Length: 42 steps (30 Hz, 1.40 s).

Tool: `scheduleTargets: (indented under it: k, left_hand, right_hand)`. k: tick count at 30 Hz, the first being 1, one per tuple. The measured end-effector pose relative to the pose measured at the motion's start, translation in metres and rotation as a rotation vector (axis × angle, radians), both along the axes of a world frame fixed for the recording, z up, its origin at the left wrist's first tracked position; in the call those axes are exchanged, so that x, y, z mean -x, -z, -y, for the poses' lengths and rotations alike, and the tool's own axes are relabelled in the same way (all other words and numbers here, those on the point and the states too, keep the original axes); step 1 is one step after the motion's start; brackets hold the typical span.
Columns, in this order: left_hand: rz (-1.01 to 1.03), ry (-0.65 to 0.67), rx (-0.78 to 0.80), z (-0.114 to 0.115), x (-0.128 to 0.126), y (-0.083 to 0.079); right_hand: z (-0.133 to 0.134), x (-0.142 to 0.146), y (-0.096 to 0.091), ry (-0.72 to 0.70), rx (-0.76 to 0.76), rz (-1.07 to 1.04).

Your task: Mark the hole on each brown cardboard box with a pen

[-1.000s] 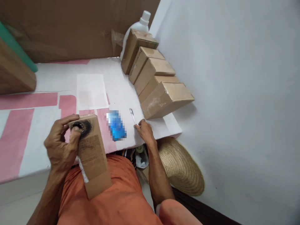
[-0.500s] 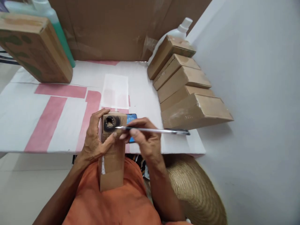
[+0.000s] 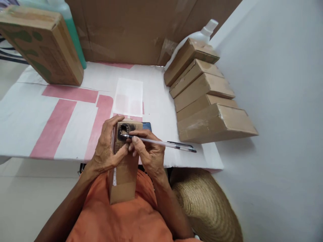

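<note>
A narrow cardboard box (image 3: 124,178) rests on my lap and leans toward the table edge. Near its top end is a hole ringed by a dark, blackened patch (image 3: 131,127). My left hand (image 3: 107,144) grips the box along its left side, thumb across the front face. Pinched in my right hand (image 3: 150,152) is a clear-barrelled pen (image 3: 161,142), its tip at the lower edge of the hole. The pen's cap sits on its rear end. Behind the box, a phone (image 3: 146,125) is mostly hidden.
Several cardboard boxes (image 3: 202,117) stand in a row at the right by the wall. A white bottle (image 3: 208,30) is behind them. At the left are a larger box (image 3: 58,50) and a green bottle (image 3: 75,42). A white sheet (image 3: 128,95) lies mid-table; a straw hat (image 3: 202,201) is below.
The view has shifted slightly, so the table things sit a little further right. My right hand has moved closer to the box, and the pen tip is at the hole's lower edge. The phone screen looks dimmer.
</note>
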<state>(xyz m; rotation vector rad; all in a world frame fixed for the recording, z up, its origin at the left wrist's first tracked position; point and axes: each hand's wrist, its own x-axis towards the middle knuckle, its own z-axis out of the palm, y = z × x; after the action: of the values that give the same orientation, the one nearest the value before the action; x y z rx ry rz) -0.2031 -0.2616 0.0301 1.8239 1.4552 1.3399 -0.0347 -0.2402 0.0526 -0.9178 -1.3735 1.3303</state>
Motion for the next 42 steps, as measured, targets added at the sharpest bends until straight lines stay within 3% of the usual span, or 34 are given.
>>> scheduleTargets:
  k: [5,11,18,27,30,32,33,36,38,42]
  left_hand:
    - [-0.008,-0.016,-0.016,0.001,0.0,0.0]
    - [-0.01,-0.005,-0.04,0.002,0.0,0.001]
    - [-0.011,-0.014,-0.055,0.002,-0.001,0.0]
    - [0.018,-0.034,-0.025,0.004,0.002,0.003]
    - [0.044,-0.049,0.003,0.004,0.008,0.006]
    - [0.07,-0.067,0.032,0.005,0.013,0.008]
    - [0.083,-0.078,0.044,0.005,0.015,0.01]
    - [0.115,-0.103,0.066,0.006,0.02,0.013]
    - [0.131,-0.107,0.074,0.006,0.022,0.014]
    - [0.137,-0.107,0.099,0.007,0.022,0.013]
  right_hand:
    - [0.0,-0.002,-0.003,-0.002,-0.022,0.044]
    - [0.001,-0.007,-0.004,0.157,-0.007,0.062]
    - [-0.005,-0.005,-0.004,0.217,-0.011,0.007]
    - [-0.013,0.006,-0.008,0.115,-0.086,-0.063]
    - [-0.023,-0.013,-0.007,0.282,-0.104,-0.067]
    - [-0.034,-0.037,-0.004,0.42,-0.115,0.101]
    - [-0.039,-0.051,-0.001,0.451,-0.103,0.283]
    - [-0.053,-0.083,0.01,0.315,0.077,1.072]
    - [-0.059,-0.093,0.021,0.198,0.218,1.409]
    - [-0.064,-0.095,0.046,0.128,0.324,1.522]
